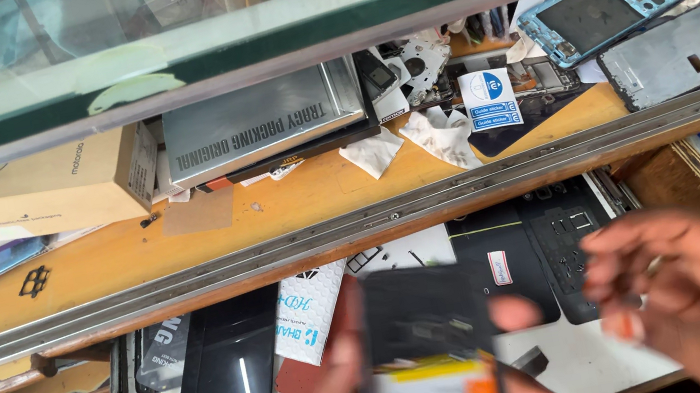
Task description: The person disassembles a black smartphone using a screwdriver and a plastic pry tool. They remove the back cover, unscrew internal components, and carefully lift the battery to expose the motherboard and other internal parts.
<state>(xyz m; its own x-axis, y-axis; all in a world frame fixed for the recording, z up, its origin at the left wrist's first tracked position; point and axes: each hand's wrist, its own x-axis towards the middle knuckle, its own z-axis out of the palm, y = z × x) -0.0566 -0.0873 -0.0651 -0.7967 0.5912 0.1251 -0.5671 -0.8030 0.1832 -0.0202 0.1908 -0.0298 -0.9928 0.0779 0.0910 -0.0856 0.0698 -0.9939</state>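
A tan cardboard box (32, 190) lies far left on the table. A flat grey package (261, 124) sits just right of it. Farther right stands a small white-and-blue sticker card (489, 99). Near, lower down, a black glass screen (228, 367) lies beside a white pouch (310, 313).

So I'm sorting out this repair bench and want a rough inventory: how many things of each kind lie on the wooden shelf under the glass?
Cardboard boxes: 1
Grey flat boxes: 1
Phone frames or back housings: 2, blue and grey
Crumpled white wipes: 2
Sticker packets: 1
Total: 7; the small parts behind are too cluttered to count.
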